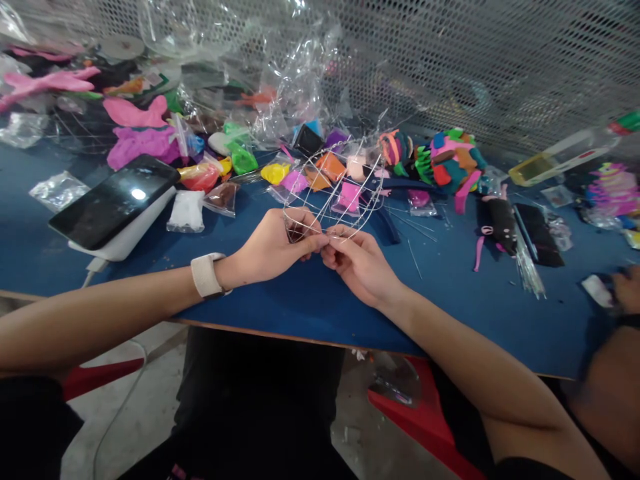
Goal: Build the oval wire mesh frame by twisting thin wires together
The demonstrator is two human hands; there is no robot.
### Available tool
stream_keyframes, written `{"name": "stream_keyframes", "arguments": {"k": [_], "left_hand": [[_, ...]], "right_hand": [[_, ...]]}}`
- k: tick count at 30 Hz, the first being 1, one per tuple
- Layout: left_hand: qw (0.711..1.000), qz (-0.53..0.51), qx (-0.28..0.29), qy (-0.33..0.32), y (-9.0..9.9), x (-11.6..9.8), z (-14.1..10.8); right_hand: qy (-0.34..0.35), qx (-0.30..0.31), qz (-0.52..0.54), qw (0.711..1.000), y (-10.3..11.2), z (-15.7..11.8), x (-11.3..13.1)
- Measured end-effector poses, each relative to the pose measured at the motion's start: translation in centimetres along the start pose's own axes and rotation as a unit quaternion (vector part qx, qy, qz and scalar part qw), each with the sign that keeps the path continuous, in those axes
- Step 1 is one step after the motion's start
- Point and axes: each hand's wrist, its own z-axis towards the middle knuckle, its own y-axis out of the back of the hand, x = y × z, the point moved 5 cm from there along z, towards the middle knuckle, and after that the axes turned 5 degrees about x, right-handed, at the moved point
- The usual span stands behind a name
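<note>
A rounded wire frame (334, 193) of thin silvery crossing wires stands between my hands, above the blue table (300, 293). My left hand (280, 243) pinches its near lower edge, with some fingers inside the wires. Close beside it, my right hand (360, 263) pinches the same near edge, and the fingertips of both hands almost meet. Behind the frame, and seen through it, lie small bags of modelling clay in orange, yellow and pink (349, 197). Dark-handled pliers (387, 223) lie partly behind the wires.
At left, a black phone (115, 197) rests on a white block with a cable. A multicoloured clay piece (453, 160), a bundle of wires (527, 260) and a tilted bottle (565, 157) are at right. A mesh panel (450, 60) stands behind. Another person's hand (627, 290) is far right.
</note>
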Motion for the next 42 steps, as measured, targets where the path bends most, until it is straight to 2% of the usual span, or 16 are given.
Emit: {"name": "stream_keyframes", "arguments": {"k": [7, 12, 18, 23, 31, 37, 42], "left_hand": [[0.999, -0.046, 0.019, 0.012, -0.4, -0.8, 0.1], [0.997, -0.063, 0.031, 0.012, -0.4, -0.9, 0.1], [0.996, -0.075, 0.04, -0.001, -0.4, -0.6, 0.2], [0.997, -0.071, 0.028, 0.021, -0.4, -0.4, 0.2], [0.995, -0.088, 0.021, 0.034, -0.5, 0.1, 0.2], [0.993, -0.108, 0.015, 0.047, -0.7, 0.3, 0.2], [0.994, -0.1, 0.021, 0.038, -0.5, 0.1, 0.3]], "right_hand": [[0.058, -0.036, -0.02, 0.997, 0.2, -0.2, 0.1], [0.098, -0.04, -0.079, 0.991, 0.7, -0.3, 0.2], [0.054, -0.028, 0.013, 0.998, 0.8, 0.1, -0.2], [0.032, -0.043, 0.05, 0.997, 1.1, 0.1, -0.2], [0.054, -0.059, 0.046, 0.996, 1.3, -0.1, 0.0], [0.075, -0.082, 0.007, 0.994, 1.3, -0.1, 0.3], [0.089, -0.064, -0.038, 0.993, 1.6, 0.1, 0.5]]}}
